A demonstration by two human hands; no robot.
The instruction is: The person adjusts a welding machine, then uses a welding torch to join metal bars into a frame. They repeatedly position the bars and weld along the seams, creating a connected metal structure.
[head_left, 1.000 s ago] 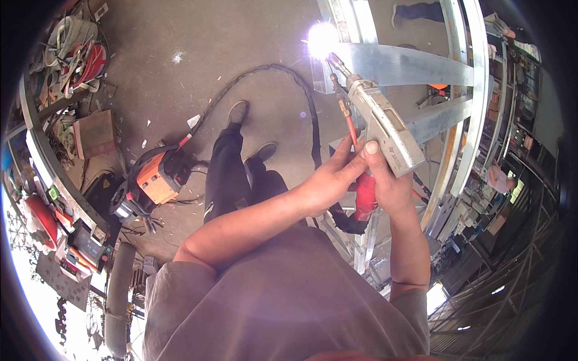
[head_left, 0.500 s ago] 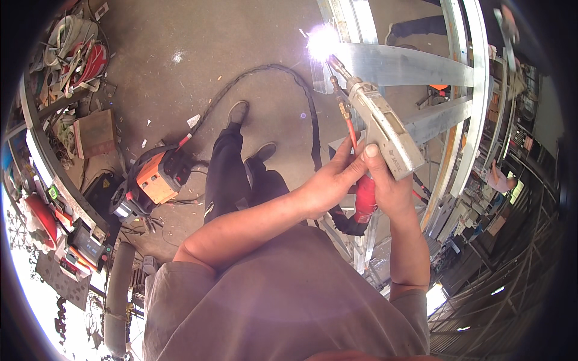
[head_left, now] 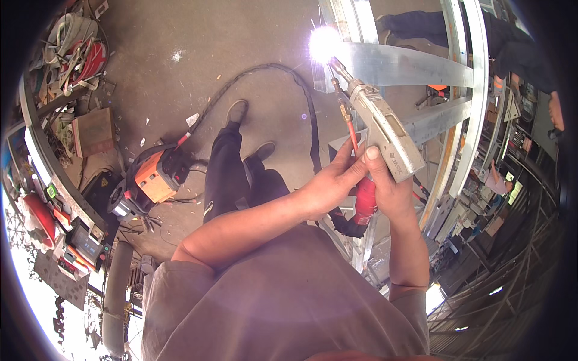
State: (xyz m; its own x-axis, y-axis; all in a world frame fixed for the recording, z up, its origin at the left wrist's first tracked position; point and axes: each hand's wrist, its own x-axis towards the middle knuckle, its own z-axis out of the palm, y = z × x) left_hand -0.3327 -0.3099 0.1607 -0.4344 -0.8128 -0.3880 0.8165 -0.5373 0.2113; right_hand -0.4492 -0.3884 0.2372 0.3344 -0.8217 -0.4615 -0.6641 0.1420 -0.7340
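Observation:
Both my hands are on a handheld welding gun [head_left: 388, 129], which has a grey metal body and a narrow nozzle. A bright white glare [head_left: 326, 44] burns at the nozzle tip, over the end of a flat metal bar [head_left: 409, 65], and hides the spot there. My right hand [head_left: 390, 189] is wrapped round the gun near its red grip [head_left: 365, 201], thumb up against the body. Beside it, my left hand [head_left: 337, 180] is closed at the gun's side, fingers by a thin red tube [head_left: 353, 133] that runs toward the tip. Some fingers are hidden behind the gun.
Upright metal beams [head_left: 475, 120] form a frame on the right. A black hose [head_left: 313, 114] loops over the floor beside an orange-and-black machine [head_left: 158, 177]. A cluttered bench edge [head_left: 51, 162] and cardboard box [head_left: 94, 132] lie left. Another person's dark-clothed leg [head_left: 415, 27] is behind the frame.
The other person has come further into view at the upper right, with a hand now showing at the right. My hands and the gun have barely moved; the glare continues.

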